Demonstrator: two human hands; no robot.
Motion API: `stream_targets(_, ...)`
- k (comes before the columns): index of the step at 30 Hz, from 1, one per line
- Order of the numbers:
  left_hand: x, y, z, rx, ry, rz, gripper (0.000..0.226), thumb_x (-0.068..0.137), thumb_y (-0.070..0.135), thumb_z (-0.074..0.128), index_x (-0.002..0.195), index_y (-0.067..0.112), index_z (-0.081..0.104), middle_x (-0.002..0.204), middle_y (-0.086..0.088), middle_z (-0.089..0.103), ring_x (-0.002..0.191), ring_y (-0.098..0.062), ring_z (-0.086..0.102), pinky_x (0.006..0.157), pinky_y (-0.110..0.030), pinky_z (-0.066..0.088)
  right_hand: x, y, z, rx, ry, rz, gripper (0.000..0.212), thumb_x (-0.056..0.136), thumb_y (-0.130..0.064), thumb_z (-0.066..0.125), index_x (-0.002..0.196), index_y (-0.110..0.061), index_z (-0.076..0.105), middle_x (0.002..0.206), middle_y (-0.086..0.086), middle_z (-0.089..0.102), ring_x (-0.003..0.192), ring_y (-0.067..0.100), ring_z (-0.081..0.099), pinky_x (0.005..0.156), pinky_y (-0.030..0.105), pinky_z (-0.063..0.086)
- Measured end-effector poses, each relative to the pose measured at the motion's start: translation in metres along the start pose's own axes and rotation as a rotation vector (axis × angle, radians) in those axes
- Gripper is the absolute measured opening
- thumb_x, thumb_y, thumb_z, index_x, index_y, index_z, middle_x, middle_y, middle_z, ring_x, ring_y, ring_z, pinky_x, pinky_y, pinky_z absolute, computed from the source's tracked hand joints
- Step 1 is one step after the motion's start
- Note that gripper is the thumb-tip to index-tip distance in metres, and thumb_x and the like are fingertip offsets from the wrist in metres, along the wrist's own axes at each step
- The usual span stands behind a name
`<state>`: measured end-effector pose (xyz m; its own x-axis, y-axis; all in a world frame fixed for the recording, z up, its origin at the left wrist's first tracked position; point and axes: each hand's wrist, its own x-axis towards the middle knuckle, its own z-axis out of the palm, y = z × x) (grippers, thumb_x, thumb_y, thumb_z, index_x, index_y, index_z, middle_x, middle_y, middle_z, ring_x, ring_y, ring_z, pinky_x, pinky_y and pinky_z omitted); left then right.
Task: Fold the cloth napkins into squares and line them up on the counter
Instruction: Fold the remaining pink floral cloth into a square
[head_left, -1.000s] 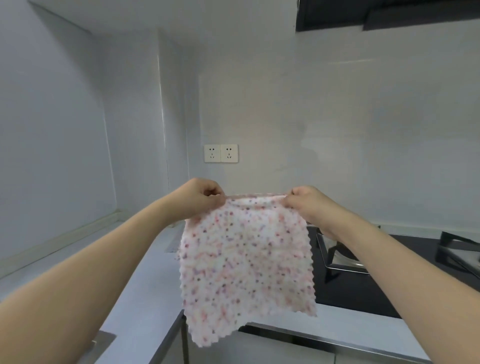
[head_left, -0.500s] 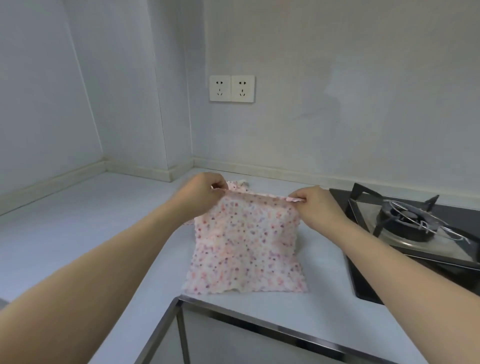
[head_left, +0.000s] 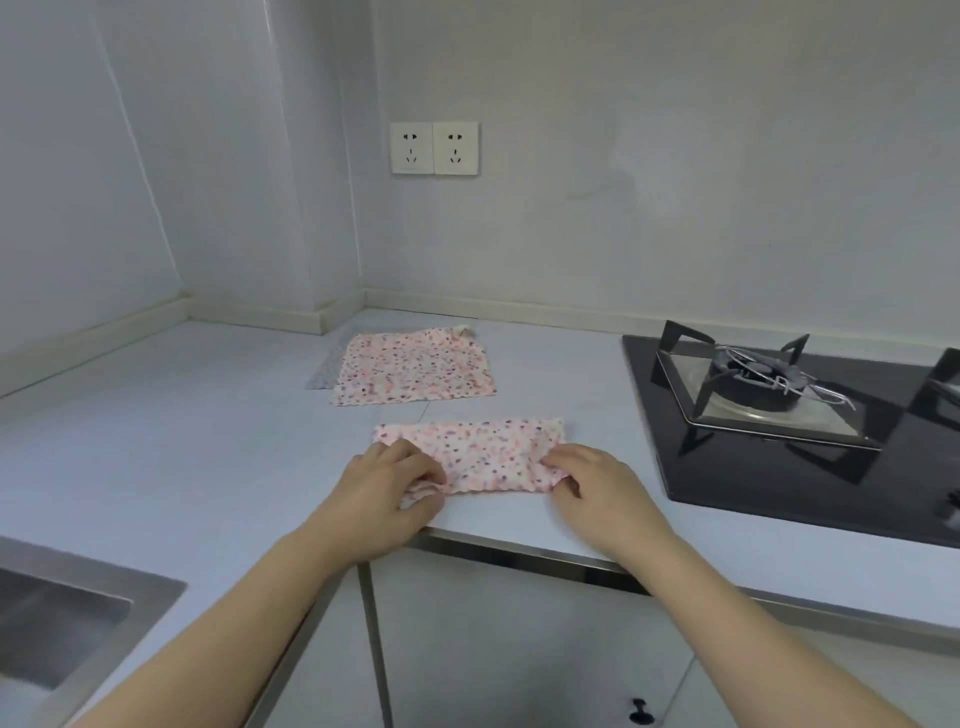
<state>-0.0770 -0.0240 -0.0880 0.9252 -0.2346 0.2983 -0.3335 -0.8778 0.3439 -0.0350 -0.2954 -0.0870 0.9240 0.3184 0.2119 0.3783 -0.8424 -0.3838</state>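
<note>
A pale kitchen counter (head_left: 208, 441) fills the middle of the frame, seen from above by the person working at it. Two bare forearms reach in from the bottom edge. At centre, near the counter's front edge, lies a pink speckled napkin (head_left: 483, 452) folded into a long strip. The left hand (head_left: 387, 493) covers the strip's lower left corner, fingers curled and pinching the bunched cloth there. The right hand (head_left: 592, 483) grips the lower right end, its fingers curled onto the fabric edge.

Just behind the strip, slightly higher in the frame and apart from it, a second pink speckled napkin (head_left: 415, 371) lies flat and open. It rests on a grey cloth (head_left: 327, 371), of which only a left sliver shows.

In the lower left corner sits a steel sink (head_left: 150, 587); what shows of its basin holds nothing. On the right, a black gas hob (head_left: 753, 467) carries a burner with a metal pan support (head_left: 758, 376). A double wall socket (head_left: 435, 148) sits upper centre. White cabinet doors (head_left: 519, 649) run below the counter.
</note>
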Motion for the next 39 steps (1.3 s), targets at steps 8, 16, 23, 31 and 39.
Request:
stream_targets(8, 0.013, -0.006, 0.003, 0.21, 0.073, 0.107, 0.018, 0.101, 0.026, 0.04, 0.1, 0.022, 0.058, 0.096, 0.007, 0.054, 0.086, -0.016, 0.045, 0.079, -0.033, 0.041, 0.009, 0.002, 0.0, 0.015, -0.024, 0.022, 0.033, 0.085, -0.041, 0.055, 0.118, -0.042, 0.054, 0.127, -0.02, 0.049, 0.122, 0.01, 0.039, 0.105, 0.033, 0.028)
stream_targets(16, 0.016, 0.003, -0.029, -0.258, 0.216, -0.095, 0.016, 0.103, 0.025, 0.036, 0.093, 0.021, 0.048, 0.08, -0.003, 0.059, 0.074, -0.021, 0.054, 0.067, -0.039, 0.045, 0.003, -0.003, -0.004, 0.188, 0.016, -0.044, 0.025, 0.081, -0.045, 0.069, 0.103, -0.033, 0.066, 0.103, -0.02, 0.062, 0.106, 0.008, 0.051, 0.095, 0.033, 0.04)
stream_targets(23, 0.018, 0.013, -0.046, -0.327, 0.171, -0.14, 0.014, 0.101, 0.026, 0.044, 0.091, 0.027, 0.054, 0.083, 0.003, 0.06, 0.072, -0.016, 0.054, 0.064, -0.028, 0.044, -0.006, -0.023, -0.006, 0.06, -0.025, 0.013, 0.072, 0.069, -0.064, 0.07, 0.13, -0.036, 0.044, 0.116, -0.018, 0.053, 0.11, 0.009, 0.048, 0.101, 0.033, 0.036)
stream_targets(31, 0.011, 0.025, -0.072, -0.398, 0.027, -0.108, 0.011, 0.087, 0.031, 0.067, 0.093, 0.028, 0.058, 0.086, 0.006, 0.066, 0.078, -0.012, 0.064, 0.068, -0.028, 0.05, -0.009, -0.038, -0.02, 0.281, 0.145, 0.072, 0.005, 0.094, -0.022, 0.057, 0.095, -0.021, 0.061, 0.079, -0.009, 0.059, 0.077, 0.015, 0.055, 0.064, 0.019, 0.042)
stream_targets(39, 0.011, 0.021, -0.089, -0.489, 0.067, -0.161, 0.017, 0.09, 0.039, 0.063, 0.079, 0.028, 0.068, 0.079, -0.01, 0.068, 0.066, -0.022, 0.061, 0.06, -0.036, 0.049, -0.017, -0.023, -0.084, 0.705, 0.088, 0.064, 0.027, 0.083, -0.031, 0.068, 0.09, -0.005, 0.071, 0.071, -0.001, 0.06, 0.062, 0.005, 0.054, 0.057, 0.012, 0.043)
